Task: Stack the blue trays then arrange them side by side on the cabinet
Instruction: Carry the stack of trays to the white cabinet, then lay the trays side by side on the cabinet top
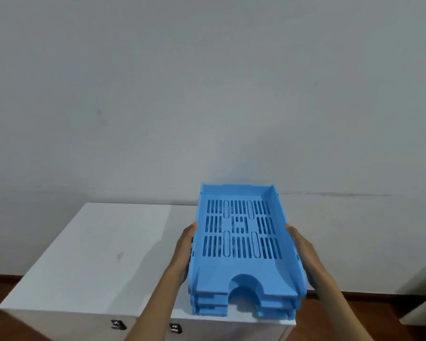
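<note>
Three blue slotted trays are nested in one stack on the right half of the white cabinet (89, 254). The top blue tray (241, 244) shows its slotted floor and a half-round cut-out at the near end. The edges of the two lower trays (212, 307) peek out beneath it at the front. My left hand (183, 252) presses flat against the stack's left wall. My right hand (305, 254) grips the right wall, fingers along the side. Whether the top tray is lifted off the ones below or resting on them is unclear.
A plain pale wall (207, 94) rises right behind the cabinet. Two metal locks (118, 324) sit on the cabinet's front face. Dark wooden floor (354, 316) shows to the right, with a pale object (423, 299) at the far right edge.
</note>
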Motion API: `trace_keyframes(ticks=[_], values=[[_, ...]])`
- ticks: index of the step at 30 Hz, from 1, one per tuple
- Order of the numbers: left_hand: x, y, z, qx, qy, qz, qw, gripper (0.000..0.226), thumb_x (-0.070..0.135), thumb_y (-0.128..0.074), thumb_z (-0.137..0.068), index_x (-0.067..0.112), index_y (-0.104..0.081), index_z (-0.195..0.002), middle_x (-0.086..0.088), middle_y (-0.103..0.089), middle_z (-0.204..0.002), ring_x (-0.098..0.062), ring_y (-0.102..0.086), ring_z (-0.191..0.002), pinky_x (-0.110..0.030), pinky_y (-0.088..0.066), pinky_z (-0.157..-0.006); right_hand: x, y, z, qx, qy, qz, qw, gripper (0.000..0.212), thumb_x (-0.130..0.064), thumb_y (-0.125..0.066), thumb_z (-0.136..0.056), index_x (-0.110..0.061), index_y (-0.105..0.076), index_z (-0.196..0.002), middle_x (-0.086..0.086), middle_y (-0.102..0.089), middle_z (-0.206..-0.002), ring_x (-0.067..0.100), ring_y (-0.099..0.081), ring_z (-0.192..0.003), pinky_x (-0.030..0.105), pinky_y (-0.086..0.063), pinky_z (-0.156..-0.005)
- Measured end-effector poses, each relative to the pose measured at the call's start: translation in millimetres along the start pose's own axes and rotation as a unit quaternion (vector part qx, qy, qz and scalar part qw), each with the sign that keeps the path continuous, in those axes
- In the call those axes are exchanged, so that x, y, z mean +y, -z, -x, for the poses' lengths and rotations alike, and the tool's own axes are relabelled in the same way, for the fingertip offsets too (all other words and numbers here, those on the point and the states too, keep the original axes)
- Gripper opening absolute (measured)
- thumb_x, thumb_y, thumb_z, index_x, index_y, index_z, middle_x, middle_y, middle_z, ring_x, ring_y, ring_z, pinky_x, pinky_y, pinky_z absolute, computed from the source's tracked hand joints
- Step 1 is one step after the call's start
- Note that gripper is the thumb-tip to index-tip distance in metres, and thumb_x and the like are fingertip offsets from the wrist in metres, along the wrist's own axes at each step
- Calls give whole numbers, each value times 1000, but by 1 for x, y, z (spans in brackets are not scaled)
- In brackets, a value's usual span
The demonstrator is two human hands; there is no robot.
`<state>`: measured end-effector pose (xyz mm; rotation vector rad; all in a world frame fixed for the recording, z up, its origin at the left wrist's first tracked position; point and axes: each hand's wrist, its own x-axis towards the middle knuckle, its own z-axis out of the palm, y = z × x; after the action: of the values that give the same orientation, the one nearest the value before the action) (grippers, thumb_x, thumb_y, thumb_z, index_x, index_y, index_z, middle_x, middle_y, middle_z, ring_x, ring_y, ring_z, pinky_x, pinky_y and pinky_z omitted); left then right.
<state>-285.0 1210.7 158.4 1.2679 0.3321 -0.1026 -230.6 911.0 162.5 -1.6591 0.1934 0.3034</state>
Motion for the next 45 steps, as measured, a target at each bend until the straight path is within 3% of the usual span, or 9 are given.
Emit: trace_keyframes(ticks=[4, 7, 11, 16, 22, 26, 31, 37, 45], values=[[-5, -2, -3, -2, 26, 26, 999, 51, 52, -52, -95, 9, -68, -117, -22, -73, -104, -37, -70, -86, -47, -57, -76, -10, -1, 3, 13, -31, 25, 999, 47, -52, -50, -95, -20, -65, -126, 8, -76, -111, 31, -73, -95, 54, -55, -93], [-9, 0, -14, 33, 26, -17, 999, 61, 67, -51, -89, 23, -63, -129, -17, -65, -131, -37, -64, -114, -56, -50, -99, -19, -10, 10, 11, -53, 32, 998, 43, -47, -47, -99, -16, -66, -121, 13, -78, -101, 33, -76, -85, 49, -59, -82], [-1, 9, -29, 56, -8, -124, 991, 74, 68, -44, -92, 34, -24, -154, 14, -16, -158, -19, -10, -152, -53, -11, -123, -33, -24, 11, 51, -34, 51, 997, 44, -46, -43, -101, -16, -65, -125, 15, -76, -104, 34, -76, -84, 46, -60, -78], [58, 46, 5, -27, -81, -9, 996, 31, 41, -48, -99, 39, -56, -130, 9, -69, -125, -15, -66, -114, -41, -52, -99, -63, -67, 9, 99, 26, 33, 994, 58, -58, -51, -88, -24, -62, -133, 7, -67, -130, 30, -66, -115, 55, -48, -104], [107, 169, 12, 24, -127, -51, 990, 34, 30, -49, -101, 30, -56, -135, 2, -70, -125, -22, -70, -109, -45, -56, -94, -100, -198, 29, 50, 93, -6, 994, 28, -26, -47, -102, -23, -56, -128, 3, -67, -105, 20, -61, -81, 37, -52, -72], [105, 269, 19, 74, -99, -95, 988, 44, 44, -56, -95, 34, -54, -137, 2, -65, -133, -21, -67, -114, -49, -53, -100, -70, -287, 17, 14, 55, -33, 998, 40, -22, -50, -100, -21, -52, -140, 18, -66, -114, 30, -66, -74, 36, -54, -59], [84, 362, 37, 107, -74, -113, 985, 30, 30, -50, -102, 31, -57, -131, 8, -66, -127, -6, -67, -105, -29, -55, -87, -25, -391, 28, -13, 27, -38, 999, 40, -19, -45, -103, -18, -50, -142, 17, -64, -128, 25, -66, -79, 35, -54, -67], [68, 437, 38, 132, -59, -133, 980, 27, 23, -47, -104, 30, -55, -128, 13, -62, -125, -9, -58, -115, -24, -48, -89, 9, -472, 39, 12, 27, 17, 999, 40, -33, -41, -104, -31, -46, -144, 1, -51, -150, 26, -51, -133, 48, -42, -112], [55, 500, 13, 157, -52, -152, 974, 28, 16, -53, -101, 26, -64, -124, -3, -74, -113, -27, -71, -103, -46, -55, -91, 22, -523, 44, -7, 16, 86, 996, 46, -25, -29, -108, -31, -32, -153, -1, -53, -143, 23, -58, -122, 33, -48, -98]])
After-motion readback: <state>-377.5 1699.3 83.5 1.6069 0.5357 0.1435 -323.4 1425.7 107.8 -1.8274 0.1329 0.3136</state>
